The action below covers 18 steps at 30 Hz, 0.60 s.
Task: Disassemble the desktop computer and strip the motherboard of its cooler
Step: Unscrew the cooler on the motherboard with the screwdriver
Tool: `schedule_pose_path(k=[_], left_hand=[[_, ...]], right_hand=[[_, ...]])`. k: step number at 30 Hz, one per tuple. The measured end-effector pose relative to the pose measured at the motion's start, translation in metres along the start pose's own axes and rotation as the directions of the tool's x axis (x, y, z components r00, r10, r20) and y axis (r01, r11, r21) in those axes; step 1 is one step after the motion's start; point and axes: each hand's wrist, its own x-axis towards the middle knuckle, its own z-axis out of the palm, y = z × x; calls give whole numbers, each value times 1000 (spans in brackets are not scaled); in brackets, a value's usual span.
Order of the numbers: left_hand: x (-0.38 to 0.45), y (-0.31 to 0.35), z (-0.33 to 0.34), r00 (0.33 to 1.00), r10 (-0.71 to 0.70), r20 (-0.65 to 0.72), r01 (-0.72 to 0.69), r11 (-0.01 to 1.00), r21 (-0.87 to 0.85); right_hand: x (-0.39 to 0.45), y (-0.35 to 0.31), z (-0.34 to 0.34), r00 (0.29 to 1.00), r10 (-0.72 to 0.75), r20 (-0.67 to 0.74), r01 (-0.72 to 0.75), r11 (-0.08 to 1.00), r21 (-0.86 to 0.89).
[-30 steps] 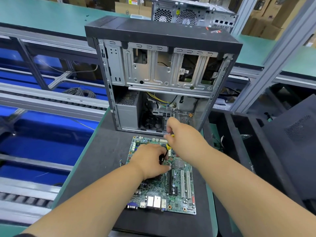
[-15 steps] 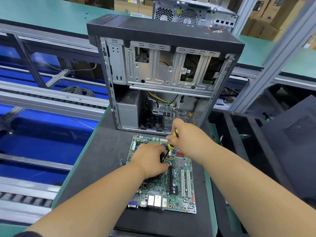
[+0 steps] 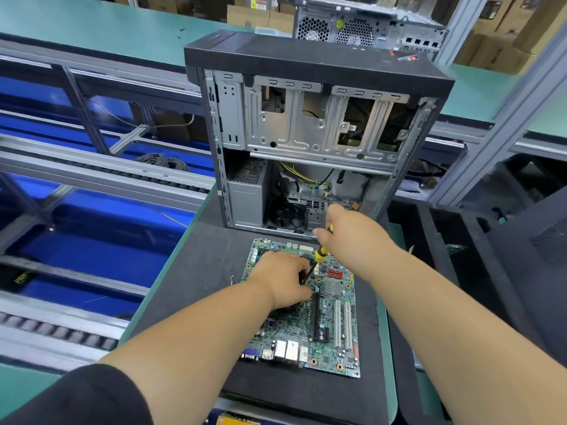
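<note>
The motherboard (image 3: 310, 320) lies flat on the dark mat (image 3: 199, 271) near the front edge of the bench, its port row facing the person. The open computer case (image 3: 310, 142) stands upright at the mat's far edge, just behind the board. The left hand (image 3: 283, 282) rests curled over the board's upper middle, covering what is probably the cooler; whether its fingers actually grip anything there cannot be told. The right hand (image 3: 349, 237) is closed around the yellow-and-black screwdriver (image 3: 317, 259), which slants down toward the left hand's fingertips, its tip hidden behind them.

Judging from this, a cooler screw is being worked. The slanted driver could cam out of the screw head and scrape across nearby components or jab the steadying fingers. If the board shifts on the mat, the bit may slip; a loosened screw could roll away among the slots
</note>
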Motion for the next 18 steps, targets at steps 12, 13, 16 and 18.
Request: schedule_pose_path(k=[12,13,16,18], left_hand=[[-1,3,-6,998,-14,62,11,999,39],[-1,3,-6,998,-18,67,16,999,32],[-1,3,-5,998,-22,54,20,999,39],[-1,4,-3,999,-27,38,25,998,51]], right_hand=[[-6,-2,4,994,-46,-102,39,997,-70],[-5,-2,3,995,-30,-90,19,993,-117],[-3,-4,7,998,-25,-50,22,998,-51],[-5,-4,11,995,-83,-50,84,996,25]])
